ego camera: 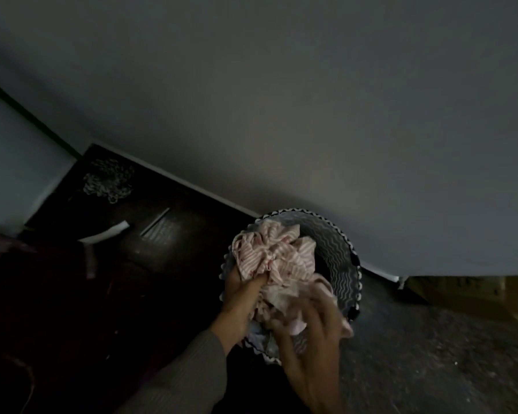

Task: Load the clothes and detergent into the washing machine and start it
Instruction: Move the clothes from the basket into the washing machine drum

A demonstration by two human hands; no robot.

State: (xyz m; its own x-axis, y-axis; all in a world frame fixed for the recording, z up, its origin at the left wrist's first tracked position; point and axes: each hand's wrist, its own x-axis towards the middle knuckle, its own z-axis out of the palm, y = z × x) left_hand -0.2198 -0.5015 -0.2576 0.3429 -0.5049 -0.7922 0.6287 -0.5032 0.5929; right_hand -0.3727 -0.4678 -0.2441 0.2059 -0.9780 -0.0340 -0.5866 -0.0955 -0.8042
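Observation:
A round laundry basket (341,249) with a black-and-white zigzag pattern stands on the dark floor against the wall. A bundle of pink-and-white striped clothes (278,255) fills its top. My left hand (241,294) grips the bundle from the left, fingers dug into the cloth. My right hand (311,339) is blurred and rests on the near side of the bundle, fingers curled on pale cloth. No washing machine or detergent is in view.
A grey wall (311,100) runs diagonally behind the basket, with a white skirting board (192,186). A crumpled patterned cloth (108,180) lies on the dark floor at the far left. A wooden piece of furniture (476,291) sits at the right.

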